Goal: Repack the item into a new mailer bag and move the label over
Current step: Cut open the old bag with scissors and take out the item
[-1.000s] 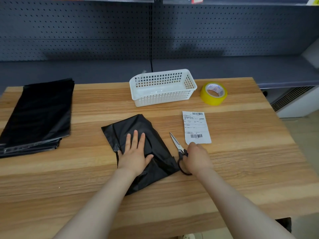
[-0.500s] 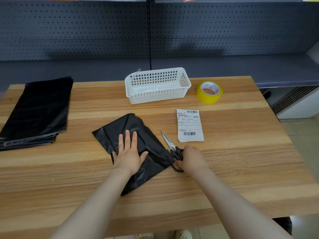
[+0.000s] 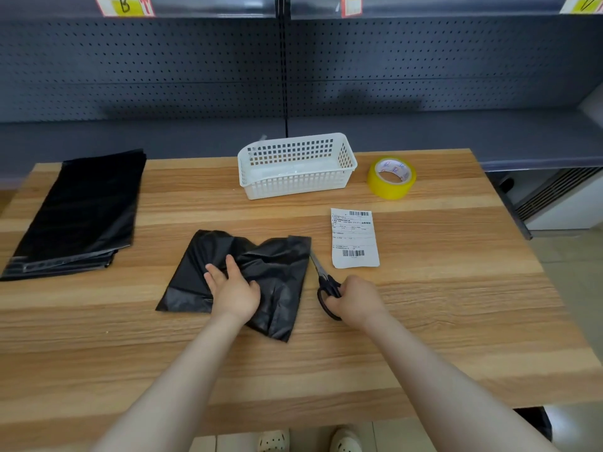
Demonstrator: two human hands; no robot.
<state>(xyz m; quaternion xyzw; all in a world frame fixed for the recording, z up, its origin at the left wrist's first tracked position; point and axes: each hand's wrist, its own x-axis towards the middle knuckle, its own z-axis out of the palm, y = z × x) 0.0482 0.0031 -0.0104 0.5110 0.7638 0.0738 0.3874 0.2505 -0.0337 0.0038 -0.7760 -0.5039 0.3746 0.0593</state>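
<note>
A crumpled black mailer bag lies in the middle of the wooden table. My left hand rests on top of it, and its fingers bunch the plastic. Black-handled scissors lie just right of the bag, blades pointing away from me. My right hand grips their handles. A white shipping label with barcodes lies flat beyond the scissors. A stack of new black mailer bags sits at the table's left edge.
A white plastic basket stands at the back of the table, and a roll of yellow tape sits to its right. Grey pegboard shelving runs behind the table. Feet in pale shoes show below the near edge.
My left hand has turned the black bag clockwise and now bunches it instead of lying flat. My right hand stays on the scissor handles.
</note>
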